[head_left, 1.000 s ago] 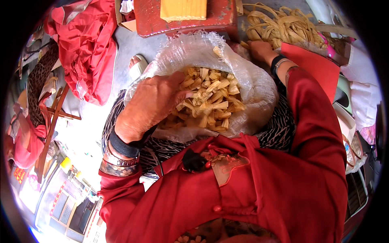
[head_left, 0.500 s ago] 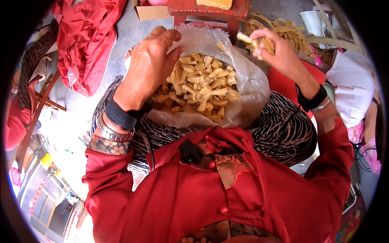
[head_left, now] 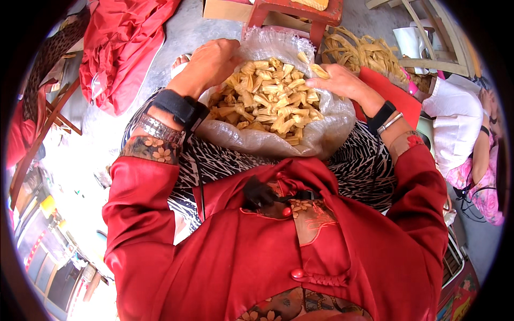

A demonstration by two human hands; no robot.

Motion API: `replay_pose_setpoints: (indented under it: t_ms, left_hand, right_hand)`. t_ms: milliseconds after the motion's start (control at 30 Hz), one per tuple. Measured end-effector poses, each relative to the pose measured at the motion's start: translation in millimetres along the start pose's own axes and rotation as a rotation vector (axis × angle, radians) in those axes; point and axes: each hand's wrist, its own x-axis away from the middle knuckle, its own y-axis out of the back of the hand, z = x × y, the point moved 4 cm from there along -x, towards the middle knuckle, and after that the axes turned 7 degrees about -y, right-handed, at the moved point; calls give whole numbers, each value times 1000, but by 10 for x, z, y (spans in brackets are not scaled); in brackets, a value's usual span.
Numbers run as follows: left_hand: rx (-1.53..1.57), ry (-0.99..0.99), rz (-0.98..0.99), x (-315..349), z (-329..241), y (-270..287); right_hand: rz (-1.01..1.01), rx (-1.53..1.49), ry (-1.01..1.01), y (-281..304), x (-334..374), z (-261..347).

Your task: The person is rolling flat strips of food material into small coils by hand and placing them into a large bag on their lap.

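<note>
A translucent white woven plastic sack (head_left: 235,140) stands open between my crossed legs. Inside lies a heap of knotted, yellow-tan strip pieces (head_left: 267,99). My left hand (head_left: 210,65) is at the sack's far left rim, fingers curled over it and fingertips partly hidden. At the far right rim is my right hand (head_left: 341,84), with one knotted strip piece (head_left: 319,70) between thumb and forefinger. Another such piece rests on the sack's rim close by. Both wrists carry dark bands.
Ahead stands a red stool (head_left: 294,12) with a cardboard box (head_left: 227,9) beside it. Long tan strips (head_left: 364,51) are heaped at the far right. Red cloth (head_left: 120,59) lies on the left. Another person in a white garment (head_left: 455,115) sits on the right, near a wooden frame (head_left: 436,63).
My right hand has come down and left to the sack's rim with a knotted strip piece. My left hand has shifted slightly to the sack's far left rim. The whole view has tilted somewhat.
</note>
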Motion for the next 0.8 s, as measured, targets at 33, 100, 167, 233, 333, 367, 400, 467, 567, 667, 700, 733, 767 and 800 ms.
replay_pose_setpoints:
  t_ms: [33, 100, 167, 233, 333, 367, 400, 467, 567, 667, 700, 733, 767, 800]
  left_hand:
    - [-18, 7, 8, -39, 43, -35]
    - [-51, 12, -5, -84, 79, -44]
    - [-80, 6, -48, -125, 64, -14]
    - [-62, 32, -123, -165, 68, 47]
    - [-14, 92, -241, -191, 90, 191]
    - [5, 115, -283, -195, 95, 253]
    - [-1, 105, -294, -203, 73, 286]
    - [-14, 89, -316, -202, 27, 337]
    - [59, 150, -404, -211, 0, 351]
    - [262, 232, -544, -168, -34, 472]
    - [238, 208, -596, -158, -25, 479]
    - [214, 184, -647, -157, 5, 466]
    - [189, 160, -699, -143, 18, 472]
    - [206, 180, -700, -135, -15, 505]
  right_hand:
    - [78, 35, -176, 16, -24, -91]
    - [20, -146, -68, 55, 22, -93]
    - [-60, -232, -28, 140, 80, -94]
    - [-278, -120, 44, 255, 158, -68]
    - [-408, 43, 64, 411, 462, 280]
    - [-446, 75, 88, 427, 558, 379]
    - [-485, 107, 106, 431, 649, 439]
    - [-554, 219, 175, 384, 738, 464]
    - [-691, 345, 365, 336, 809, 489]
    - [-768, 285, 383, 325, 970, 616]
    - [-758, 279, 384, 302, 960, 597]
    - [-748, 274, 386, 259, 934, 556]
    - [-738, 269, 387, 243, 915, 533]
    - [-787, 230, 407, 278, 921, 526]
